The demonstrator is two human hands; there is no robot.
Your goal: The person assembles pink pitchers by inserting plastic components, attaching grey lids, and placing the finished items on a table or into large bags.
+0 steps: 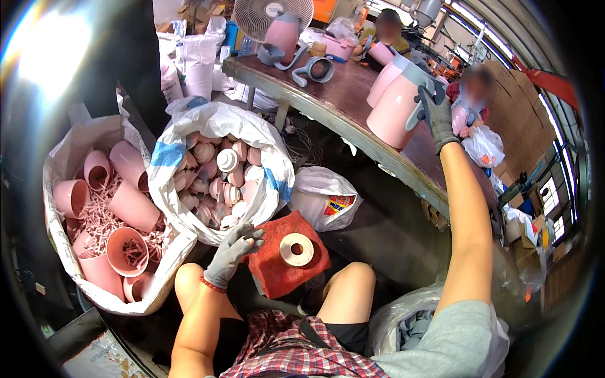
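Observation:
My right arm reaches far out to the table. There my gloved right hand [439, 118] is closed at the grey-blue handle of a pink pitcher [392, 113], which stands upright near the table edge. Another pink pitcher is partly hidden behind it. My gloved left hand [232, 257], with a red bracelet at its wrist, holds nothing and has its fingers apart. Its fingertips are beside a red cloth-covered block [272, 268] in front of my knees. A cream-coloured ring [296, 250], like a tape roll, lies flat on the cloth.
On the left, a white sack [72, 268] holds pink cylinders and shavings; another sack [165, 173] holds small pink and white parts. Grey-blue handled rings [319, 70] lie on the table [343, 94] near a fan [255, 19]. Two people sit beyond. A bag of grey pieces [413, 327] sits by my right side.

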